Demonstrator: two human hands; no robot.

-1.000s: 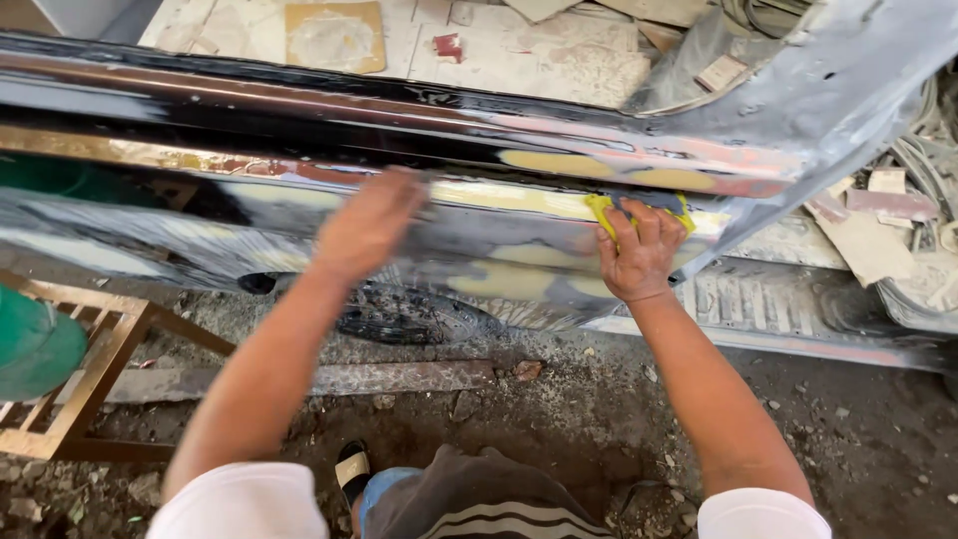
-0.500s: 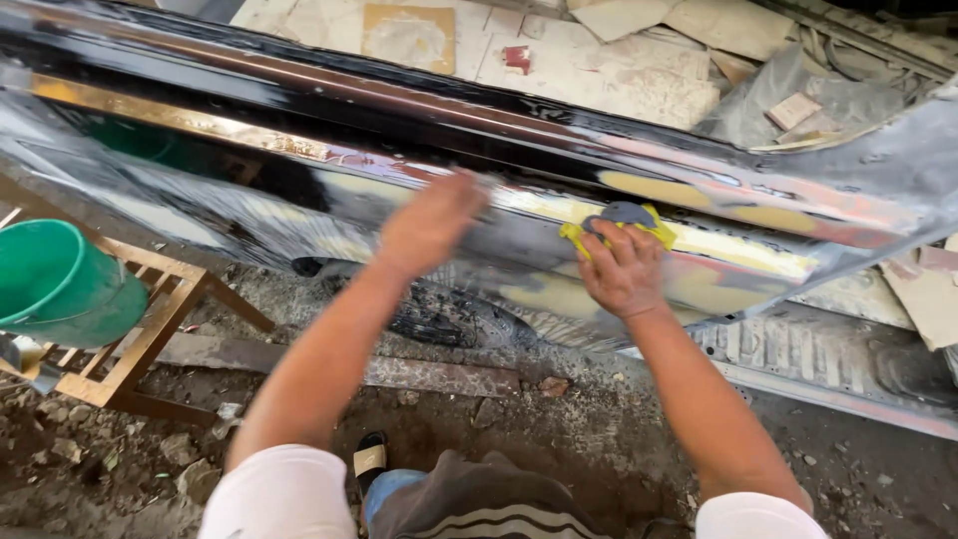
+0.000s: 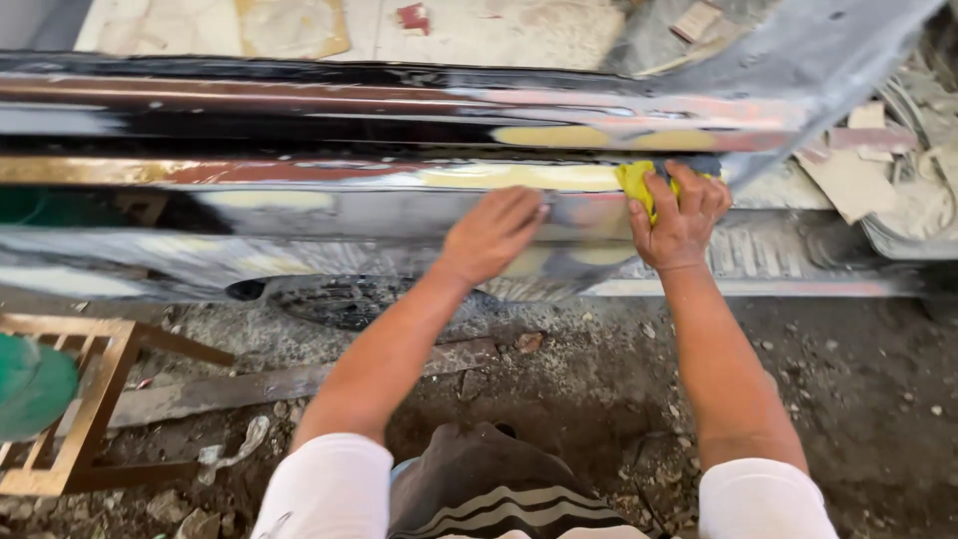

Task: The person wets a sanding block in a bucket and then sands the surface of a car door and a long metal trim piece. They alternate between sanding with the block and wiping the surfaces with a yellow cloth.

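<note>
Your right hand (image 3: 682,222) is closed around a yellow cloth (image 3: 639,187) and presses it on the shiny car panel (image 3: 299,215). Your left hand (image 3: 493,234) is open and lies flat on the same panel, just beside the cloth. Below the panel is dirty ground (image 3: 599,379). A green bucket (image 3: 30,384) sits in a wooden frame (image 3: 95,399) far off to the panel's lower left.

A crumpled yellow sanding pad (image 3: 637,186) lay pressed against the glossy black car body panel (image 3: 299,215), right of centre, on a pale yellowish filler patch (image 3: 529,177).
</note>
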